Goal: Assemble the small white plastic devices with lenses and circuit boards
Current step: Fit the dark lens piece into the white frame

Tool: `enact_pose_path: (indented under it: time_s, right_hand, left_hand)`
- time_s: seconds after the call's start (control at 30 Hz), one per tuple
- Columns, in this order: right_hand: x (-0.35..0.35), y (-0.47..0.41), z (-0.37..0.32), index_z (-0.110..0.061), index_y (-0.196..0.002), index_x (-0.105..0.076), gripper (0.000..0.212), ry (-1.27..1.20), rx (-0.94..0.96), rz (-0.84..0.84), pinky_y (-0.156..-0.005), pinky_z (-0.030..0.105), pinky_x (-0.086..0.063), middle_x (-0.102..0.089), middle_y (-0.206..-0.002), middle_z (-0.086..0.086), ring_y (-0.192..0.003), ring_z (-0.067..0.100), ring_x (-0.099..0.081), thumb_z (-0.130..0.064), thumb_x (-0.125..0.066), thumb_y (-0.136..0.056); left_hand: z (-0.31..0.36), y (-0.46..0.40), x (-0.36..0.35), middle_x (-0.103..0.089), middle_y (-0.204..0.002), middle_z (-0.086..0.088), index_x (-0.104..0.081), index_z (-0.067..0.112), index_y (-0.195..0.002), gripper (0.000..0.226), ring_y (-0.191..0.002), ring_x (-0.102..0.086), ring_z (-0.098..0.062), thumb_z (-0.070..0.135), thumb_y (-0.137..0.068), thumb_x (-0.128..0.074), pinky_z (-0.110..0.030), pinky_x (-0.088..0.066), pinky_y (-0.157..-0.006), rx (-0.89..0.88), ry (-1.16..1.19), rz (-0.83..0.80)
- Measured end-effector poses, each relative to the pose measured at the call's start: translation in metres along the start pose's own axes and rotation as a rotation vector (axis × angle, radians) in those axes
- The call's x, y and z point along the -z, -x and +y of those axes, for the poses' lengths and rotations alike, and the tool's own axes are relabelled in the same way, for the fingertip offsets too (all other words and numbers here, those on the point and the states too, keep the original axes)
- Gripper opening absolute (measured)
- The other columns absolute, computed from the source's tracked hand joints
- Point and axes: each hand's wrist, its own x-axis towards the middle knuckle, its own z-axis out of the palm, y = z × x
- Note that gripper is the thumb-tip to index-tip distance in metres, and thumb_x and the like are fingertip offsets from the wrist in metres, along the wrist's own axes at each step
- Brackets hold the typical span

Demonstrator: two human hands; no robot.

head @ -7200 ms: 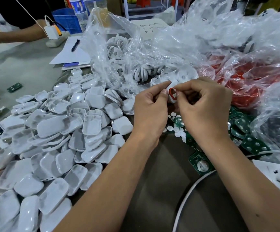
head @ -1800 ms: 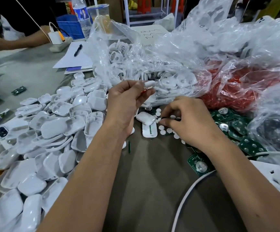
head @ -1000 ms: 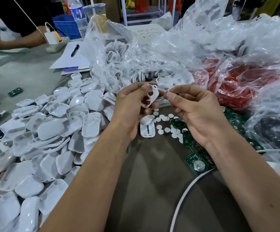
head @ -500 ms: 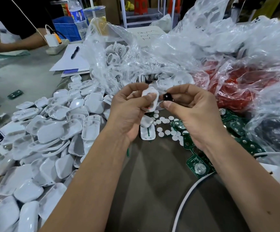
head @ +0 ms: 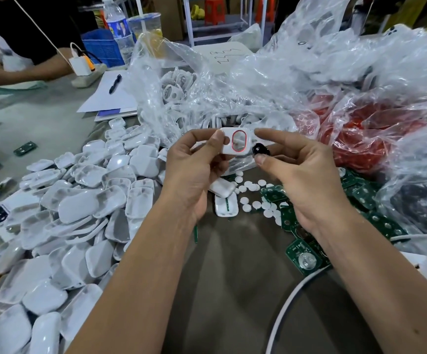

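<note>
1. The left hand [head: 194,172] pinches a white shell [head: 235,140] by its left end, thumb on the front face and fingers behind, and holds it up in the air above the worktop [head: 232,277]. The shell shows an oval opening rimmed in red.
2. The right hand [head: 301,175] pinches a small black lens [head: 258,149] between thumb and a finger, just right of the shell and touching or nearly touching its lower right corner.
3. The shell looks light, thin and stiff; a grip on its edges, clear of the oval opening, likely suits it best.
4. The lens looks tiny, glossy and probably slippery, so a firm fingertip pinch on its rim, not its face, seems wise.
5. Below the shell lie loose white discs [head: 248,186], with green circuit boards [head: 304,256] to their right; the boards appear rigid and best held by their edges.
6. Left of the shell spreads a heap of white covers [head: 84,200].
</note>
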Motion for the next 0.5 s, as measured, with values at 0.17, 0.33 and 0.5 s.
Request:
enact_pose_path:
  time_s: [0.17,0.33,0.5]
  right_hand:
    - [-0.0004,-0.0013,-0.0011,-0.014,-0.1,-0.081,0.028,-0.2,-0.113,0.039,-0.07,0.017,-0.056,-0.08,-0.09,0.006,-0.081,0.011,-0.074,0.009,-0.074,-0.086]
    - [0.0045,-0.0032,-0.0039,-0.002,-0.096,-0.078,0.019,-0.427,-0.268,0.033,-0.072,0.027,-0.063,-0.08,-0.095,0.017,-0.084,0.023,-0.078,0.009,-0.071,-0.083]
    - [0.0091,-0.0055,-0.0024,-0.007,-0.098,-0.079,0.017,-0.431,-0.351,0.019,-0.072,0.027,-0.063,-0.08,-0.097,0.014,-0.085,0.02,-0.079,0.003,-0.069,-0.087]
  left_hand:
    - [0.0008,0.0044,-0.0009,-0.076,-0.085,-0.012,-0.066,0.006,-0.091,0.012,-0.075,-0.075,-0.021,-0.004,-0.088,-0.071,-0.023,-0.061,-0.068,0.042,0.049,-0.134]
    - [-0.0013,0.0076,-0.0023,-0.075,-0.09,-0.016,-0.067,0.002,-0.1,0.019,-0.081,-0.076,-0.024,-0.006,-0.085,-0.072,-0.026,-0.062,-0.072,0.054,-0.017,-0.209]
    - [-0.0018,0.0074,-0.0002,-0.072,-0.096,-0.022,-0.067,0.002,-0.1,0.02,-0.085,-0.076,-0.027,-0.007,-0.084,-0.075,-0.028,-0.062,-0.074,0.036,-0.085,-0.205]
